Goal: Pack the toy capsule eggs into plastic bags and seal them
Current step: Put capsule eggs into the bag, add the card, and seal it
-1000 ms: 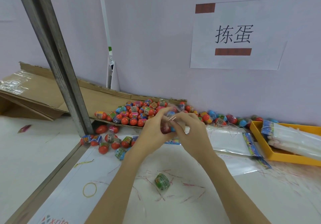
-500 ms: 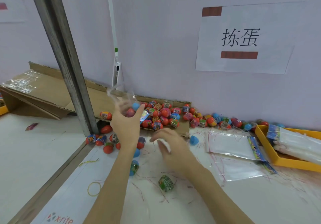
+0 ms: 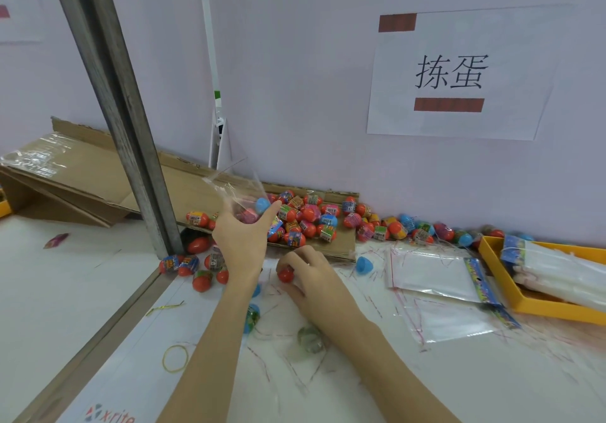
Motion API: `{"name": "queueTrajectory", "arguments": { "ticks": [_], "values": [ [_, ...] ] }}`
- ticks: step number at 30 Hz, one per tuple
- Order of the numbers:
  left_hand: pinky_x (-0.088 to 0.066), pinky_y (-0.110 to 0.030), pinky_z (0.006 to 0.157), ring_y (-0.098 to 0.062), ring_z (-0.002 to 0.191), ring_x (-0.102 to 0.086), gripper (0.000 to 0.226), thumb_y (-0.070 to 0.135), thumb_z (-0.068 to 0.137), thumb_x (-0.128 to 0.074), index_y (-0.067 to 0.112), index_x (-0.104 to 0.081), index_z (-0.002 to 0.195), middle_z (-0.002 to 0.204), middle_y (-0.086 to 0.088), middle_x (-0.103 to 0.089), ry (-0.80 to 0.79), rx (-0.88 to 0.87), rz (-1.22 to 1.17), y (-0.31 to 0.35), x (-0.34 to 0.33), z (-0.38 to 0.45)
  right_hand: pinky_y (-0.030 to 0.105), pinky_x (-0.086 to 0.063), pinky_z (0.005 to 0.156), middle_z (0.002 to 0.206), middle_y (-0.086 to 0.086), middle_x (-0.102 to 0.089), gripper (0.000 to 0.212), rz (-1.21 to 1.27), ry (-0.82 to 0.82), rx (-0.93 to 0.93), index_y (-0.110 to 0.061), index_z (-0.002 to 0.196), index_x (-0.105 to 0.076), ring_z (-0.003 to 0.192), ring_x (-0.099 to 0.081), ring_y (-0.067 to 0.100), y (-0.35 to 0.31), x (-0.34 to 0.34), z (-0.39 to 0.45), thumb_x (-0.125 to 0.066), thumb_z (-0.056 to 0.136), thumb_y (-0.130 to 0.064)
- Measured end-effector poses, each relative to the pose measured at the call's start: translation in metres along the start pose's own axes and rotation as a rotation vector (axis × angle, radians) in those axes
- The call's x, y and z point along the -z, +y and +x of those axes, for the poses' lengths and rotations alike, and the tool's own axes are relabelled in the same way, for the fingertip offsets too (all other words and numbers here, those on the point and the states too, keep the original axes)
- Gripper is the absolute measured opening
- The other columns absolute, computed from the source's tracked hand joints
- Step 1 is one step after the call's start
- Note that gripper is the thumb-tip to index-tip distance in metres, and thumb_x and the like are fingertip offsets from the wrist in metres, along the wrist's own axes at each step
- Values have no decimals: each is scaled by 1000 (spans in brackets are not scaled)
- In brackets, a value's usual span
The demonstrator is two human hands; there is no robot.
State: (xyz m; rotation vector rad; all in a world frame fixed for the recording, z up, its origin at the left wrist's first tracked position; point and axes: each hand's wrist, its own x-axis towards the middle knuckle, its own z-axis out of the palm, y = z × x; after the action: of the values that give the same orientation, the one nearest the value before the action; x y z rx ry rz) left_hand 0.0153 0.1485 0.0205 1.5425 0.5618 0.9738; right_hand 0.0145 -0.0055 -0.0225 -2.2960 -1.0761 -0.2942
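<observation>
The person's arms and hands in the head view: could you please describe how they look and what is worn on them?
Both forearms are bare up to the frame edge: no sleeves, gloves, watch or bracelets show. The left hand and the right hand carry no visible rings, and the fingers have short, unpainted nails as far as the blur allows.

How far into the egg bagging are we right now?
Early. Left hand holds an open bag with a few eggs inside; right hand grips a red egg on the table. No sealed bag is visible. The egg pile and flat bags remain.
</observation>
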Motion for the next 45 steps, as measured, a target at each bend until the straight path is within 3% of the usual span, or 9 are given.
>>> {"name": "queueTrajectory", "arguments": {
  "ticks": [3,7,13,18,23,28,34,39,45],
  "values": [
    [-56,-24,76,-2,80,-69,40,44,72,-95,22,-72,98,86,12,-74,-72,-165,23,1,0,-5,26,-45,97,124,-5,-55,20,36,104,-35,-22,125,-57,115,-50,14,0,3,-1,-57,105,-24],
    [-53,-20,70,-2,74,-64,38,42,72,-96,28,-69,94,83,18,-71,-261,-232,82,-2,-5,-9,28,-52,93,120,-6,-62,25,224,544,-102,-13,131,-59,106,-60,13,-2,17,1,-53,107,-16],
    [-52,-32,72,-16,79,-58,39,27,75,-94,22,-62,96,87,4,-63,-488,-588,349,-6,-16,-18,33,-52,101,129,7,-61,29,242,823,38,-2,133,-58,118,-61,23,11,44,-2,-54,105,-1],
    [-41,-11,77,-3,90,-50,44,32,81,-89,22,-59,112,102,17,-58,-599,-707,442,-11,-20,-22,19,-46,103,130,13,-57,28,116,774,87,-2,128,-65,121,-53,11,14,45,3,-58,102,4],
    [-42,-9,76,-1,92,-55,37,54,92,-67,35,-55,121,104,16,-59,-656,-689,442,-10,-19,-24,30,-56,92,119,2,-67,22,190,706,15,-6,124,-65,109,-63,15,19,43,0,-60,103,-2],
    [-41,-10,75,-3,88,-56,34,46,98,-61,20,-64,120,105,9,-67,-574,-835,456,-8,-18,-27,37,-54,94,118,0,-65,23,223,595,40,-9,119,-71,113,-60,15,22,40,-1,-53,106,-13],
    [-51,-20,59,-8,67,-64,33,54,100,-57,23,-57,108,80,11,-64,-370,-548,433,3,-18,-28,33,-44,113,147,-1,-50,40,204,591,30,-11,146,-55,138,-47,13,19,39,1,-48,107,-19],
    [-42,-22,58,-7,64,-58,37,54,103,-56,21,-55,86,71,6,-61,-92,-171,247,0,-8,-11,37,-50,106,138,-1,-57,25,178,501,-61,-10,127,-66,129,-53,13,25,30,-2,-54,105,-10],
    [-42,-36,63,-8,57,-49,43,52,105,-51,17,-49,80,64,3,-52,-315,-89,270,-8,-13,-13,38,-29,121,146,-11,-55,44,144,199,-164,-29,149,-47,135,-42,8,30,15,-5,-51,106,-19]
  ]
}}
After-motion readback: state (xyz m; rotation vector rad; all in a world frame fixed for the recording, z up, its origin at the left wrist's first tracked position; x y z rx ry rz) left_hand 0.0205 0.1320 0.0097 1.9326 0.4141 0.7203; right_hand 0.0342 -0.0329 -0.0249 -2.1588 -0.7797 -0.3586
